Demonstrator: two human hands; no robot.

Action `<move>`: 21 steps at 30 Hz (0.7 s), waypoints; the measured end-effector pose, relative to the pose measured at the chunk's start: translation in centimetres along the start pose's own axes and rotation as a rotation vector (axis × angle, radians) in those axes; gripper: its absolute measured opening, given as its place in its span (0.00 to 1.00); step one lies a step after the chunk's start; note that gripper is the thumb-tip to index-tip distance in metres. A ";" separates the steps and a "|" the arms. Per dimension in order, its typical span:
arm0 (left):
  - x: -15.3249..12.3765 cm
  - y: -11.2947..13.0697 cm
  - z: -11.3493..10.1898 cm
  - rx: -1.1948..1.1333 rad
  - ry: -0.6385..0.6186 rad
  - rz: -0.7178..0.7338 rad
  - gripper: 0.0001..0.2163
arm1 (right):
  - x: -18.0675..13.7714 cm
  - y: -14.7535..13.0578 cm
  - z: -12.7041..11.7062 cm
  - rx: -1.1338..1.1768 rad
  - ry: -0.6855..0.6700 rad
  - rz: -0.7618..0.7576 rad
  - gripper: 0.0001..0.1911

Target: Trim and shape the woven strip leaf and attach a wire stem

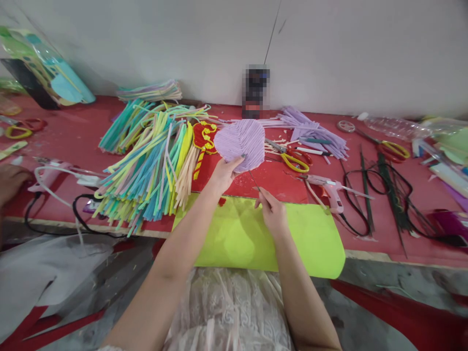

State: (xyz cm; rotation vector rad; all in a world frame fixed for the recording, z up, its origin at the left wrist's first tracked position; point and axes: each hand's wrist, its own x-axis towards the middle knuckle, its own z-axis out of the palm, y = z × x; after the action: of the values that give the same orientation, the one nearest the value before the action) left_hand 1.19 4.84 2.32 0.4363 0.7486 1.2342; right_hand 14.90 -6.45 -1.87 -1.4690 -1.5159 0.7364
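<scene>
My left hand [224,173] is closed on the lower edge of a round purple leaf-shaped piece [240,140] made of glued strips, held up over the red table [80,131]. My right hand [270,207] pinches a thin dark wire stem [253,179] that runs up to the base of the purple piece. Both hands hover above a lime-green sheet [314,239] draped over the table's front edge.
A heap of pastel strips [149,161] lies at the left, purple strips [310,129] at the back right. Yellow-handled scissors [294,160], a pink glue gun [331,187] and dark wires [383,195] sit to the right. Another person's hand [9,180] shows at far left.
</scene>
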 end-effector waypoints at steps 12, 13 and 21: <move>0.2 -0.5 0.1 -0.033 0.071 0.047 0.14 | -0.2 0.2 0.6 -0.224 0.206 -0.141 0.18; 0.1 -0.5 0.2 -0.046 0.080 0.051 0.15 | -0.2 0.1 0.6 -0.218 0.211 -0.137 0.18; 0.1 -0.6 0.3 -0.099 0.086 0.011 0.20 | -0.2 0.0 0.7 -0.182 0.225 -0.134 0.18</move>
State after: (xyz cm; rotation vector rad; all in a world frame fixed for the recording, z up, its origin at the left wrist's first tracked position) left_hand 1.85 4.77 2.13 0.3083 0.7552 1.3012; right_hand 14.30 -6.50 -2.18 -1.5107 -1.5194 0.3488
